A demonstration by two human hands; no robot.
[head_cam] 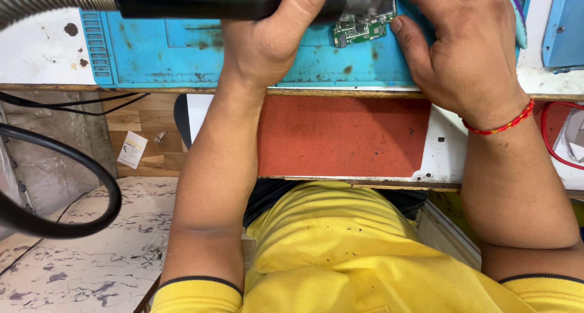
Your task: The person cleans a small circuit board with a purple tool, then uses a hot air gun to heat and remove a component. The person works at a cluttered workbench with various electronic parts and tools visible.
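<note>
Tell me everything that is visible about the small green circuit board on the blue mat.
The green circuit board is small and flat, crowded with tiny silver and dark components. It lies flat on the stained blue work mat, near the top edge of the view. The nozzle of a black tool held in the left hand covers its upper part. The right hand rests beside it, thumb near its right edge; whether they touch is unclear.

The left half of the stained blue rubber work mat (152, 51) lies bare, so there is open passage there between the black cylindrical tool with its ribbed metal hose (182, 0) above and the wooden bench edge (121, 89) below. Around the small green circuit board (363, 26) room is tight: the left hand (274, 36) on the tool barrel closes it in from the left, and the right hand (462, 45) covers the mat to its right. Below the bench, a thick black looped cable (91, 185) hangs over the marble-patterned floor (91, 264) at the left.
</note>
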